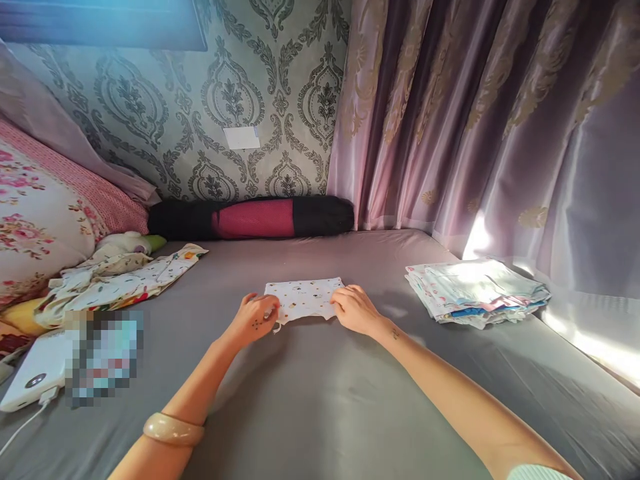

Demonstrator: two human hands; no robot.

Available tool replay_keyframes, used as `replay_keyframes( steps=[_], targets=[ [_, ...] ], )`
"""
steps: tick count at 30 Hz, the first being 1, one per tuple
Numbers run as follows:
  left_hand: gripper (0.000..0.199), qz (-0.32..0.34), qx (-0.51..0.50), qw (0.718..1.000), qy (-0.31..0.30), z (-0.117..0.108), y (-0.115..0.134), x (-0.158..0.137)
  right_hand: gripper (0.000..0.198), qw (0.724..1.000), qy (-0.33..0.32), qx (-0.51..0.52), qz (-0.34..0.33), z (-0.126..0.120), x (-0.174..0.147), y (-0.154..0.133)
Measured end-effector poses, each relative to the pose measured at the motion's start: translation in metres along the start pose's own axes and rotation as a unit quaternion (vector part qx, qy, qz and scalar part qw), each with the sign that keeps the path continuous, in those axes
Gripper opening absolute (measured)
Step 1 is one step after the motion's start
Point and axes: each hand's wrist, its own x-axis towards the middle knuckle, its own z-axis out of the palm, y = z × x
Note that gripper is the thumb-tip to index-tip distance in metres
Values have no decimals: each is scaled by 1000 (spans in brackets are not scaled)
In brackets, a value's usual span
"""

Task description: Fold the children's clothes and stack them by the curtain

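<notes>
A small white cloth (305, 298) printed with little dark and orange motifs lies folded on the grey bed sheet (320, 387). Its near edge is uneven, and a short tie or string hangs at its left corner. My left hand (257, 315) pinches the left side of the cloth, fingers curled. At the opposite side, my right hand (356, 308) grips the right edge between thumb and fingers. Off to the right sits a stack of folded cloths (477, 290), mostly white with some coloured prints, apart from both hands.
Left of me are a printed cloth (160, 277), a floral pillow (35, 220), a white power bank (40, 373) with a cable, and a blurred-out item (107, 360). A black and red roll (253, 219) lies along the wall. Curtains (450, 120) hang at the right.
</notes>
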Motion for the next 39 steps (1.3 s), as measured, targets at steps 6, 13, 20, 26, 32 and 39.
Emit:
replay_keyframes(
  steps=[6,13,20,26,32,39],
  targets=[
    [36,-51,46,997,39,25,27,46,44,999,5,-2,50,24,49,-30],
    [49,-61,100,993,-9,62,27,50,53,997,-52,-4,57,56,53,-33],
    [51,-76,87,992,-41,65,23,51,53,997,-44,7,60,61,53,-30],
    [48,-73,80,994,-31,65,22,52,52,997,-50,9,61,61,54,-30],
    [47,-69,93,993,23,61,22,49,52,995,-41,6,92,52,52,-30],
    [54,-74,122,990,13,66,19,44,51,994,-35,-5,99,56,47,-28]
  ],
)
